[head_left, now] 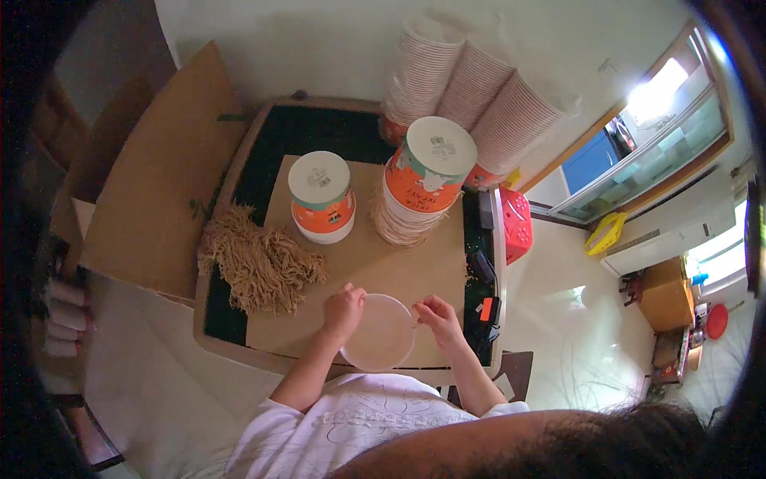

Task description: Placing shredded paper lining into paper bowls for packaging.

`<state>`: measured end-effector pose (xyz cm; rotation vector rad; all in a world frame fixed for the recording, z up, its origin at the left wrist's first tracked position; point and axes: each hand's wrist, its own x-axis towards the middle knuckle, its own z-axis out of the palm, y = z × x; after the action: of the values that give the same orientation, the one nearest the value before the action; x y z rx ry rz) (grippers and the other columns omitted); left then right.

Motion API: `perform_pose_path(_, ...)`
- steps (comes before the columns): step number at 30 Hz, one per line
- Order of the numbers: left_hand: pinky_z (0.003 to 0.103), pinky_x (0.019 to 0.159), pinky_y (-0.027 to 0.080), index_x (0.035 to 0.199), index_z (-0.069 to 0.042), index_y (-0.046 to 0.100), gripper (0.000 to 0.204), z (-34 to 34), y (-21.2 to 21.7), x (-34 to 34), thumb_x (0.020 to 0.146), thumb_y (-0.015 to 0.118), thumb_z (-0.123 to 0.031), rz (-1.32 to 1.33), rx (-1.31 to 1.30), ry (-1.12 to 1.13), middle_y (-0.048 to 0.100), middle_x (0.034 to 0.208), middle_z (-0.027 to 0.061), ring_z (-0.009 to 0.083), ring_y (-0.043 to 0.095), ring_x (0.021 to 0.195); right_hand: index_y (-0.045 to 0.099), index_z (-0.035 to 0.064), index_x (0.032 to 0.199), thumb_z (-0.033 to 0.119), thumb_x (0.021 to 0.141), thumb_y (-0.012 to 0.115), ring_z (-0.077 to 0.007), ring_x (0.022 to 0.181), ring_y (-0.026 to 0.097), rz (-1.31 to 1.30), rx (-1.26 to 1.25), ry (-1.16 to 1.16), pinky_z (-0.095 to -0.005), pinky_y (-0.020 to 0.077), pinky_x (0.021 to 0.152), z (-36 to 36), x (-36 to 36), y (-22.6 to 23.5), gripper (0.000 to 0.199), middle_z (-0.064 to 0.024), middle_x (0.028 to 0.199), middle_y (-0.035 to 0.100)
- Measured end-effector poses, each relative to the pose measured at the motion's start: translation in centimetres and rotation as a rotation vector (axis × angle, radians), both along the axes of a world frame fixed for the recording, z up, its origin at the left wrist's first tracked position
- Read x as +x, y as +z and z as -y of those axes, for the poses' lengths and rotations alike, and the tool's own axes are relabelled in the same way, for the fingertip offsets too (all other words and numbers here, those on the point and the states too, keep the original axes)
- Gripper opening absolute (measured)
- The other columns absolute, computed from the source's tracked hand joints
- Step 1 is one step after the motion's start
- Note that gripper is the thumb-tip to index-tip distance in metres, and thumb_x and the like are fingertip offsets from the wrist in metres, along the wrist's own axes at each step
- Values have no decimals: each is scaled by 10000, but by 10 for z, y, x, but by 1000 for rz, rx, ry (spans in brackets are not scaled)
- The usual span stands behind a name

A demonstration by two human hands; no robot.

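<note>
We have the white paper bowl (pixel 378 332) upright at the near edge of the counter (pixel 239 180), on the brown cardboard sheet (pixel 375 263), held between our 2 hands. Our left hand (pixel 343 310) curls over its left rim, fingers closed on the edge; our right hand (pixel 437 313) pinches the right rim with fingertips, the rest of the hand loose. Both grips are narrow, closed on the bowl.

We judge the bowl light and thin-walled, easy to dent, a little slick on its coated surface, so the rolled rim is the firmest place to take it.

To the left lies a heap of dry tan noodles (pixel 257 263). Behind it stand 1 short stack of orange-printed bowls (pixel 321 197), upside down, and 1 taller stack (pixel 423 180); 3 long stacks (pixel 471 84) lean against the wall.
</note>
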<state>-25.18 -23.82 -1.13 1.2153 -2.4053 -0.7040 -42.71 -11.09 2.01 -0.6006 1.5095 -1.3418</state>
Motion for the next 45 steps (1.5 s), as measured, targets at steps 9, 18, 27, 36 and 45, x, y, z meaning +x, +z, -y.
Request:
perform_pose_path(9,336,614,470,833,-112,651,176,7,-11,-1,699,654,-225,-161,472,-155,575,684,85,233,582,656,573,46,848,161,823,558,-63,593,503,-9,249,57,-196,382,483,11,-17,-52,118,-5,685,555)
perform_pose_path(18,325,682,462,896,-160,658,182,-8,-17,-7,734,614,-230,-233,407,-304,555,813,84,247,577,746,571,59,953,122,788,572,-122,714,537,39,124,525,-261,452,628,-3,-45,-142,177,-29,827,574)
perform_pose_path(27,376,821,385,931,-186,635,280,-13,73,-4,660,675,-242,-320,-108,-587,518,996,32,239,461,1007,360,85,1242,-43,734,557,-122,944,509,-120,-59,636,-260,444,781,8,-67,-6,560,-50,1145,443)
perform_pose_path(36,357,822,375,945,-104,598,273,5,92,11,690,662,-180,-678,-44,-196,554,1003,64,247,494,960,374,39,1199,-84,657,539,-188,964,470,-1426,-399,-149,-276,445,743,-13,-89,178,580,-97,1092,430)
perform_pose_path(45,318,735,416,813,-77,613,96,9,95,6,719,622,-93,-758,-43,-88,579,848,56,210,541,831,390,67,1143,-68,653,552,-291,994,453,-1762,-736,-333,-373,397,837,36,-126,204,533,-150,1082,451)
